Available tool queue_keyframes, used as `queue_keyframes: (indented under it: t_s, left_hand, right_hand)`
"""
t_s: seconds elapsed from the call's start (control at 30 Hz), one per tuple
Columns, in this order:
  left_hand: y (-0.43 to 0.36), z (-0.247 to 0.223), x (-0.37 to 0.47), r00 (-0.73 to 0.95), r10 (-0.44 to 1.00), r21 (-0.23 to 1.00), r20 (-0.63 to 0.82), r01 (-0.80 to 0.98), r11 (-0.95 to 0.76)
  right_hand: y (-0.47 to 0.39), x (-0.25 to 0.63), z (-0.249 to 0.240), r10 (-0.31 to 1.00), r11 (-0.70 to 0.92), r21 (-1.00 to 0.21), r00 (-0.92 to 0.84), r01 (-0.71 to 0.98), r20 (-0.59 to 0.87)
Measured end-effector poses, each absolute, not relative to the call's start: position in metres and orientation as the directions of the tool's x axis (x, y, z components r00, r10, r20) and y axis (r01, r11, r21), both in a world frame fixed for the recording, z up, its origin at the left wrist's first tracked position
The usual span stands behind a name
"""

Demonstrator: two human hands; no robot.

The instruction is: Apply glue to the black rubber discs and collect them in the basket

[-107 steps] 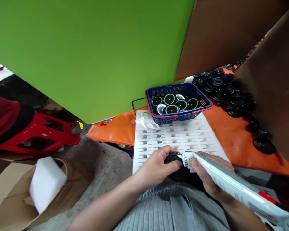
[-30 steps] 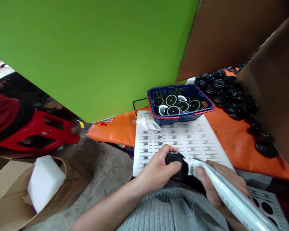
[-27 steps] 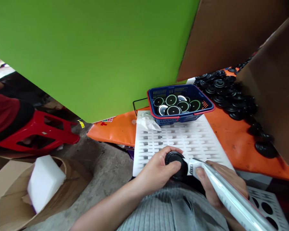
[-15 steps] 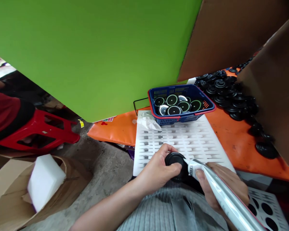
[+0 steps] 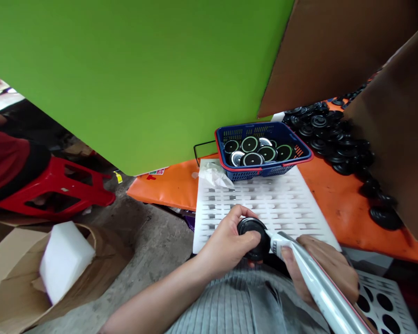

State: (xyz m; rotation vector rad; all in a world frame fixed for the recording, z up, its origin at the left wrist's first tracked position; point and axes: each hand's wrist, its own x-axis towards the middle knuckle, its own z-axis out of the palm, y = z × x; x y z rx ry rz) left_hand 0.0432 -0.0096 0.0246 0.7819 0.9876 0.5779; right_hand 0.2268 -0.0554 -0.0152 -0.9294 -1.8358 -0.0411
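Observation:
My left hand (image 5: pixel 226 239) grips a round black disc (image 5: pixel 256 248), its thumb lying across the top face and its fingers around the far edge and underneath. In my right hand (image 5: pixel 320 264) is a long silver glue tube (image 5: pixel 318 278), with fingers wrapped round it below the white neck. The tube's narrow white nozzle points left and meets the disc's right rim; whether anything comes out is too small to tell. Both hands are over my lap, at the near edge of a white slotted foam board (image 5: pixel 264 204).
A blue basket (image 5: pixel 264 174) of several discs stands on the board beside crumpled white tissue (image 5: pixel 214 175). Black discs (image 5: pixel 337 134) are heaped on the orange table (image 5: pixel 327 195). A green panel (image 5: pixel 142 83) rises ahead. At left are a red stool (image 5: pixel 66 188), a seated person and a carton (image 5: pixel 87 278).
The disc has turned and shifted slightly in my left hand, and fingertips now show beneath it. The tube's nozzle has moved a little left along with it.

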Motion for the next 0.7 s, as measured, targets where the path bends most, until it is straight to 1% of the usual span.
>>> queue_keyframes:
  t_s: [0.13,0.3,0.53,0.63,0.7]
  left_hand:
    - [-0.0090,0.0228,0.0437,0.456,0.741,0.784,-0.493,-0.137,0.605]
    - [-0.0098,0.0226,0.0443,0.423,0.762,0.799,-0.490,-0.133,0.587]
    - [-0.0109,0.0293,0.0459,0.398,0.780,0.783,-0.483,-0.204,0.588]
    - [-0.0094,0.0259,0.0458,0.395,0.787,0.783,-0.475,-0.218,0.582]
    - [-0.0082,0.0220,0.0457,0.388,0.792,0.786,-0.471,-0.221,0.577]
  right_hand:
    - [-0.0533,0.2256,-0.0082,0.566,0.700,-0.346,-0.189,0.625,0.802]
    - [-0.0538,0.2229,-0.0059,0.561,0.706,-0.330,-0.210,0.627,0.801]
    - [-0.0575,0.2228,-0.0048,0.611,0.661,-0.347,-0.209,0.665,0.763]
    - [-0.0572,0.2226,-0.0035,0.629,0.656,-0.341,-0.239,0.673,0.739]
    - [-0.0586,0.2210,-0.0051,0.633,0.659,-0.358,-0.229,0.662,0.740]
